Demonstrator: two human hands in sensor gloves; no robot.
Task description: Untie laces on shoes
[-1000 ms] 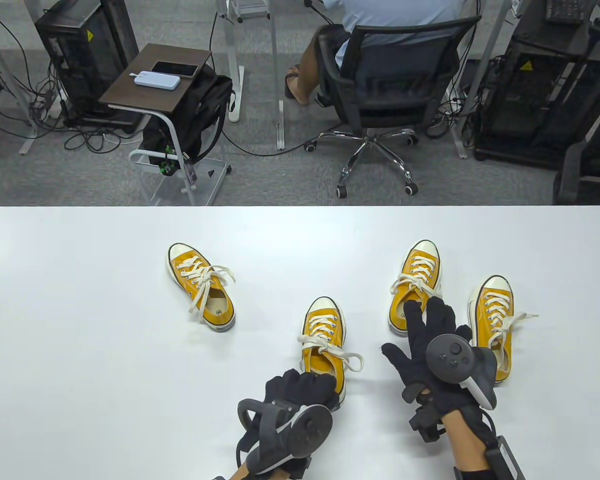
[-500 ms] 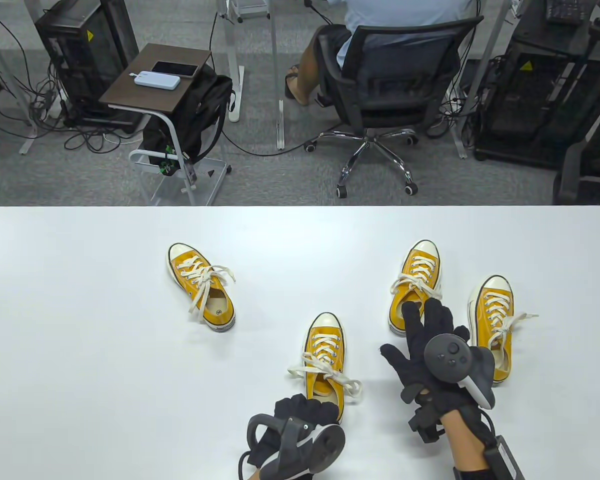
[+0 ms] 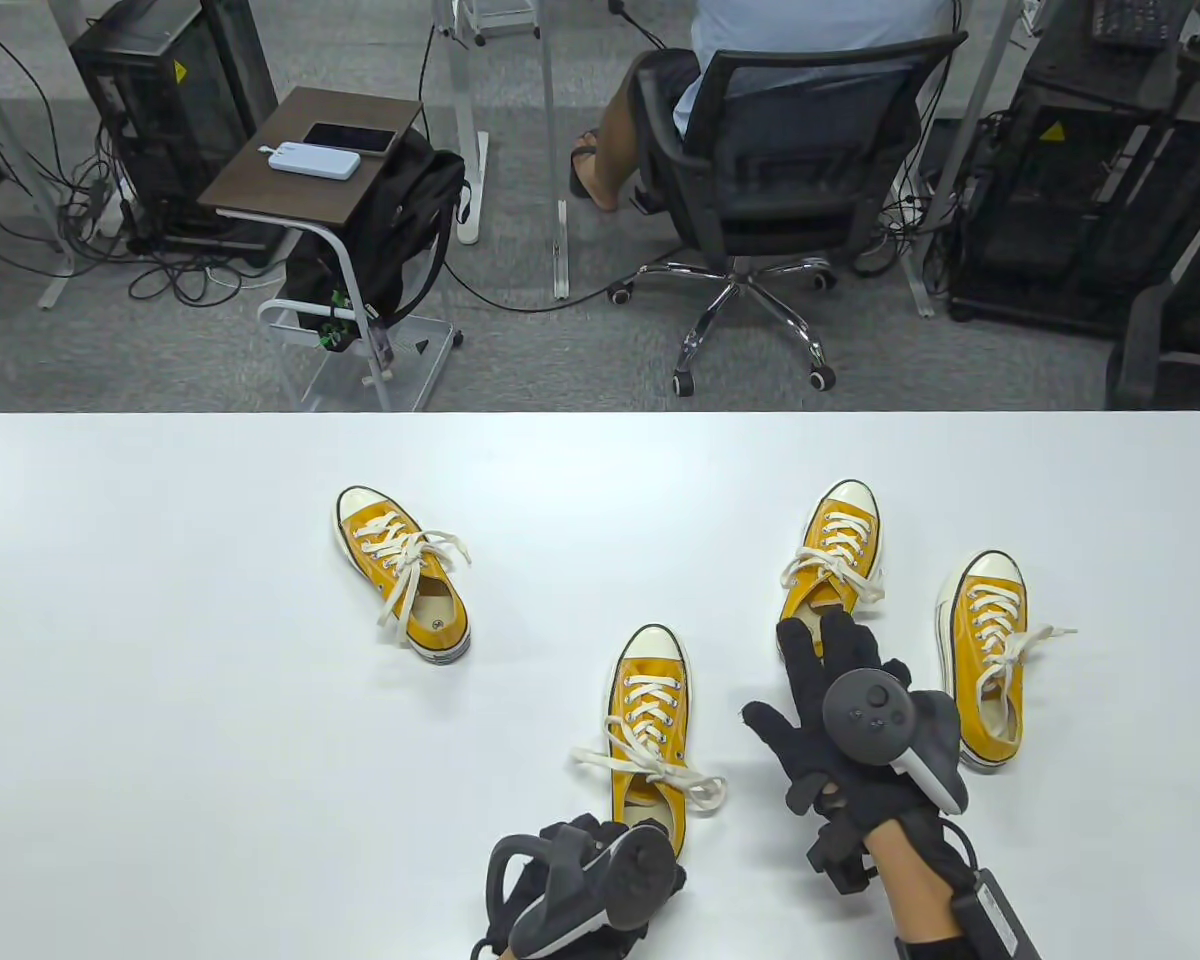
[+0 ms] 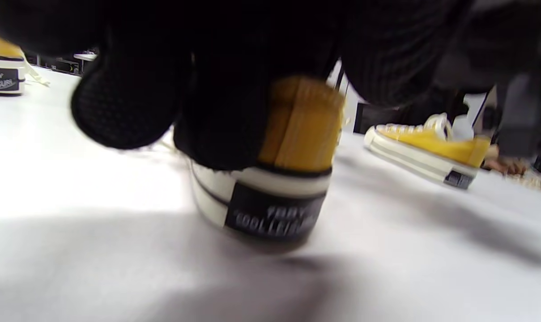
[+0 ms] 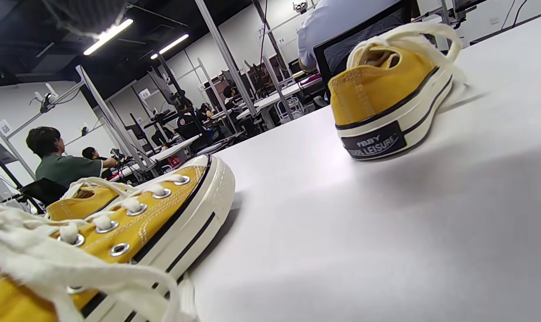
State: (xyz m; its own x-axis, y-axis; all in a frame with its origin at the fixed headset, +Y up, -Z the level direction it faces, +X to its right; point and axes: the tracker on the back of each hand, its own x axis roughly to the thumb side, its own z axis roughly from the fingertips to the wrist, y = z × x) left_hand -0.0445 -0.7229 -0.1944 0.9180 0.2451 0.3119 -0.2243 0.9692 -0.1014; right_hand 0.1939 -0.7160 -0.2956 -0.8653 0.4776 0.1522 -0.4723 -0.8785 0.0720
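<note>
While your left hand [image 3: 585, 880] grips the heel of the nearest shoe [image 3: 646, 725] at the desk's [image 3: 160, 700] near edge, its fingers [image 4: 131, 107] wrap over the yellow heel, so the tied laces [image 3: 650, 770] lie just beyond your grip, toward the far edge. Your right hand [image 3: 840, 730] hovers with fingers spread, holding nothing, between that shoe and the two shoes [image 3: 832, 565] [image 3: 985, 655] toward the right edge. A fourth shoe [image 3: 402, 572] sits well apart, toward the left.
</note>
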